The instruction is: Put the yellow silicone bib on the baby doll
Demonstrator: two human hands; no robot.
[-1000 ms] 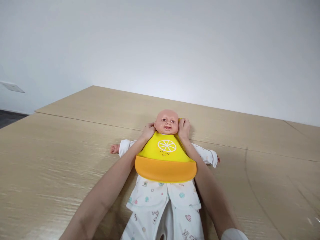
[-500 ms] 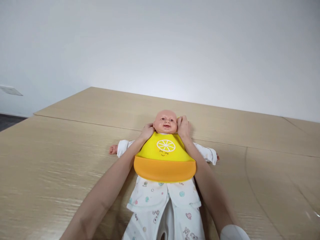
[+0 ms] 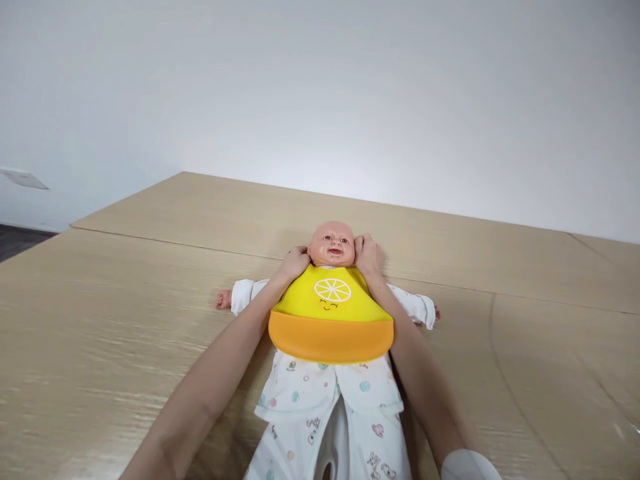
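A baby doll in white printed clothes lies on its back, arms spread. Over its chest is a yellow bib with a citrus-slice print, a smiling face and an orange catch pocket. My left hand is curled beside the doll's neck, closed at the bib's neck strap, with its fingertips hidden behind the neck. On the other side of the head, my right hand is closed on the other strap end, fingers bent against the cheek. Most of both straps is hidden by my hands and the head.
The doll lies on a pale wooden table with a seam running across it. Behind the table stands a plain white wall. A white plate is on the wall at far left, above a strip of dark floor.
The bit of yellow strap that showed above my right hand is now out of sight. Both hands stay at the doll's neck, with only a slight shift of the view.
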